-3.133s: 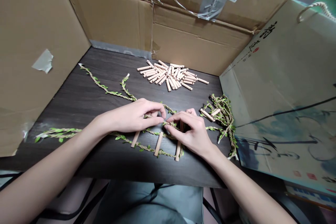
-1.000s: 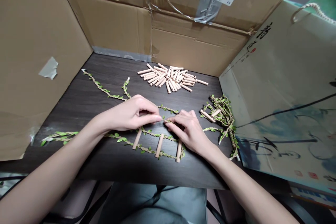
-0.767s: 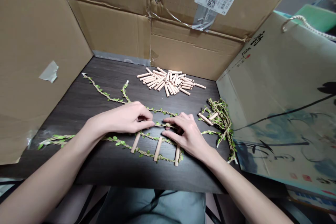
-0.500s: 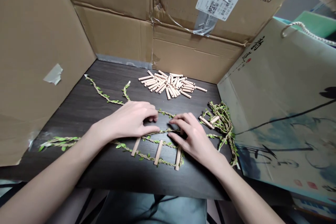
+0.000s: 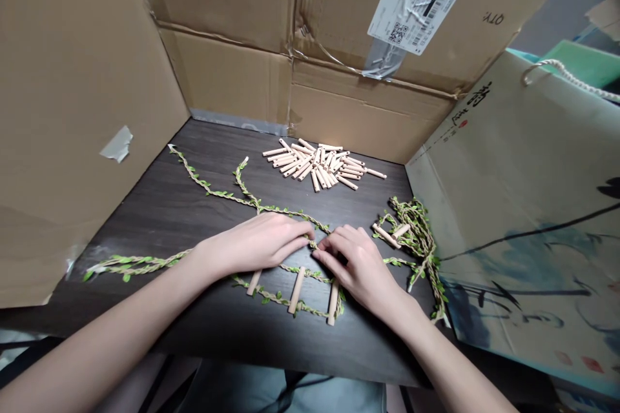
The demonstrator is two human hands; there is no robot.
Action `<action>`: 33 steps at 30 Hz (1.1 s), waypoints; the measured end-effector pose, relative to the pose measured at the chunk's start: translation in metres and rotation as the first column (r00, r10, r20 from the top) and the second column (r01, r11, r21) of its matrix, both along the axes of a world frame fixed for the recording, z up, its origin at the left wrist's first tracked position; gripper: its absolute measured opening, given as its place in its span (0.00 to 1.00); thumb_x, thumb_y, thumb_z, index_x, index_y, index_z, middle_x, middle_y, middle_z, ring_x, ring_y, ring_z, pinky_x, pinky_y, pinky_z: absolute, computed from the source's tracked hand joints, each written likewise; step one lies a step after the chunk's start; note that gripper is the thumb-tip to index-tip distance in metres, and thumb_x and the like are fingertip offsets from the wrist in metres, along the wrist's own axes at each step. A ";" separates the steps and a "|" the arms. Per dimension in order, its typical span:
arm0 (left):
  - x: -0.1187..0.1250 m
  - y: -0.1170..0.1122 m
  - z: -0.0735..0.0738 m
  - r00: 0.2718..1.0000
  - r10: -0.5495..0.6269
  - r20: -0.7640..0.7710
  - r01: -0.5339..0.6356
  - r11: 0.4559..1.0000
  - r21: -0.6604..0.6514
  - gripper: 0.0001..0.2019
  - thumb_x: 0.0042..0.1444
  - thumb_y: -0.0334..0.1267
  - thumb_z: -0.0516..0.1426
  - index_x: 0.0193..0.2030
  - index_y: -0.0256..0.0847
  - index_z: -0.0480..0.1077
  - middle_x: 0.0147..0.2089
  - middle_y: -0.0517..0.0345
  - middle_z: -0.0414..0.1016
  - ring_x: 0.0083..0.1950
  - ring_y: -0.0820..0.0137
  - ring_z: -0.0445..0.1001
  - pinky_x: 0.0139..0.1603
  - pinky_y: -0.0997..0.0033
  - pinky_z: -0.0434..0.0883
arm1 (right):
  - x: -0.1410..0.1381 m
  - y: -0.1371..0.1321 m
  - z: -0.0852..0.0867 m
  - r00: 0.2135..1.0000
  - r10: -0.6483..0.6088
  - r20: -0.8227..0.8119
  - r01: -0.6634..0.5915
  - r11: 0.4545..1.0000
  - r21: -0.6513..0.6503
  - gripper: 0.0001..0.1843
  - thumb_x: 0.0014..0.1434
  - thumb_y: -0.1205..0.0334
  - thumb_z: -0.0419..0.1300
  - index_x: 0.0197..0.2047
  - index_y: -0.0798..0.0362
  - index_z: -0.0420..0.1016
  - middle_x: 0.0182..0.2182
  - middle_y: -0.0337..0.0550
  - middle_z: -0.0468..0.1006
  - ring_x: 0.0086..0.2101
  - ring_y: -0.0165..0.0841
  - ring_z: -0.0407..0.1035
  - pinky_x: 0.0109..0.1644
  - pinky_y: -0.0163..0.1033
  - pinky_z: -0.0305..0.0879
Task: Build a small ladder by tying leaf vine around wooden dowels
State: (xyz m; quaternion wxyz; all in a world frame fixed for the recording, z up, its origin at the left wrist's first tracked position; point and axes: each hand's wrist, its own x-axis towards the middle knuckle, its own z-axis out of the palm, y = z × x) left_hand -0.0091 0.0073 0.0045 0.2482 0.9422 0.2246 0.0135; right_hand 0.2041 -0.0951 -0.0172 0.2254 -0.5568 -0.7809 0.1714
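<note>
Left hand (image 5: 254, 245), right hand (image 5: 358, 264) pinch three-rung vine ladder (image 5: 296, 289).

Table (image 5: 145, 239): dowel pile (image 5: 322, 164) behind | vine ladder (image 5: 296, 290) front | vine tangle (image 5: 416, 239) right

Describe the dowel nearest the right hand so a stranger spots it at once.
On the dark wood table, the left hand and right hand meet near the front edge. Below them, three wooden dowels are linked by leafy twine. The rightmost, reaching up to the right hand, is it.
</note>
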 end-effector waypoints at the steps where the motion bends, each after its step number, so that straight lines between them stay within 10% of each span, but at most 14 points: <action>1: 0.000 0.000 0.000 1.000 -0.004 -0.013 0.004 1.000 -0.004 0.12 0.75 0.41 0.48 0.49 0.44 0.73 0.43 0.57 0.81 0.45 0.64 0.79 0.44 0.71 0.66 | 0.000 0.000 0.000 1.000 0.002 -0.002 -0.002 1.000 -0.004 0.09 0.73 0.59 0.61 0.39 0.53 0.75 0.36 0.42 0.79 0.38 0.36 0.68 0.43 0.41 0.54; 33: 0.001 0.010 -0.002 0.998 -0.001 0.067 0.015 0.979 -0.206 0.14 0.73 0.44 0.53 0.38 0.41 0.74 0.30 0.61 0.75 0.32 0.70 0.71 0.35 0.74 0.61 | 0.004 -0.001 0.009 1.000 -0.007 0.017 0.009 0.994 -0.109 0.10 0.71 0.61 0.64 0.36 0.53 0.76 0.35 0.39 0.81 0.38 0.34 0.69 0.43 0.41 0.50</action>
